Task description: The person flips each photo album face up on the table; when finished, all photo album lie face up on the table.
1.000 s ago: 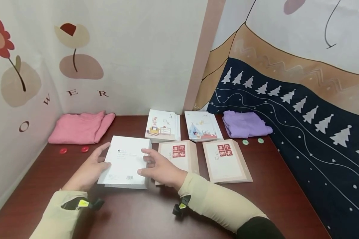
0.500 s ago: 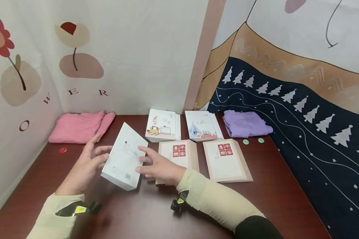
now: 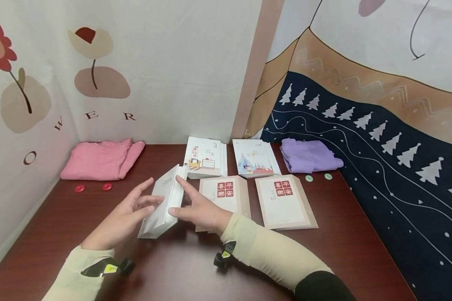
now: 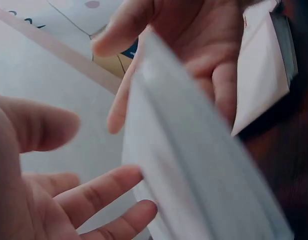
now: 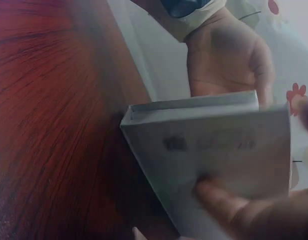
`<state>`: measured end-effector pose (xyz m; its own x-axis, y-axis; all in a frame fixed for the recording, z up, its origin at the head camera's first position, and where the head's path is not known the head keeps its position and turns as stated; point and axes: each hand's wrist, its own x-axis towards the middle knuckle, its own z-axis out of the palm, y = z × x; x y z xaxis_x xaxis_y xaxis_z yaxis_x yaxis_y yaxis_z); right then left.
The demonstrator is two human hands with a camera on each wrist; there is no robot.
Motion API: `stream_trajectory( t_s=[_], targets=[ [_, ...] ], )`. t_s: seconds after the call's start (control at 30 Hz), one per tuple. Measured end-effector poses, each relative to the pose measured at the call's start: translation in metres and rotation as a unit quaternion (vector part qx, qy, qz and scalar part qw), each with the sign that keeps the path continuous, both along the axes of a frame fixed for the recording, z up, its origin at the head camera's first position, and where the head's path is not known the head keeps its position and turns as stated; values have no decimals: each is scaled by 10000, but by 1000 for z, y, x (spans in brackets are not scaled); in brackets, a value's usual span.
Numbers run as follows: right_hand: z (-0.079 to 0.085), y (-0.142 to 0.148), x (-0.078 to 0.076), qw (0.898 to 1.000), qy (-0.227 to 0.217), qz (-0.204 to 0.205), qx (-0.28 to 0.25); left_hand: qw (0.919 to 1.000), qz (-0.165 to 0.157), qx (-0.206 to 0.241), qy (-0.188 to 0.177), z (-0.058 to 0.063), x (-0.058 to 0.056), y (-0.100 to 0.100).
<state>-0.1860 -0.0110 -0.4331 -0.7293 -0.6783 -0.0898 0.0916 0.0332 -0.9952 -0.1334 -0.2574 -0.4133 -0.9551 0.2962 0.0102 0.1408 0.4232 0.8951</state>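
A thick white book (image 3: 160, 223) stands tilted on edge between my two hands, left of the table's middle. My left hand (image 3: 114, 221) touches its left face with extended fingertips; in the left wrist view the thumb is lifted off the book (image 4: 194, 150). From the other side my right hand (image 3: 205, 215) meets the book, fingers spread and fairly straight. In the right wrist view one finger presses on the cover (image 5: 219, 145), which bears blurred print. Part of the right hand is hidden behind the book in the left wrist view.
Two beige books with red characters, a left one (image 3: 226, 205) and a right one (image 3: 282, 209), lie to the right. Behind them are two illustrated books (image 3: 203, 156) (image 3: 254, 159). Pink cloth (image 3: 98, 161) with red buttons (image 3: 107, 187) and purple cloth (image 3: 309, 156) with green buttons (image 3: 309, 178) flank them.
The white book has gone from lying nearly flat, back cover up, to standing steeply on edge, turned between the hands. My left fingers have shifted from its left edge onto its face.
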Motion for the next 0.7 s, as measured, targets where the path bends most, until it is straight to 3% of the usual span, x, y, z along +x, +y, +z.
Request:
stream_trajectory(
  t_s=[0.17, 0.4, 0.7],
  targets=[
    [1, 5, 4, 9880, 592, -551, 1314, 9975, 159, -683, 27, -10, 1, -5],
    [5, 6, 16, 9739, 574, -1340, 1741, 9921, 708, -840, -613, -25, -4, -16],
    [-2, -1, 5, 9815, 387, -985, 1595, 9876, 1035, -661, -979, -26, -9, -20]
  ],
)
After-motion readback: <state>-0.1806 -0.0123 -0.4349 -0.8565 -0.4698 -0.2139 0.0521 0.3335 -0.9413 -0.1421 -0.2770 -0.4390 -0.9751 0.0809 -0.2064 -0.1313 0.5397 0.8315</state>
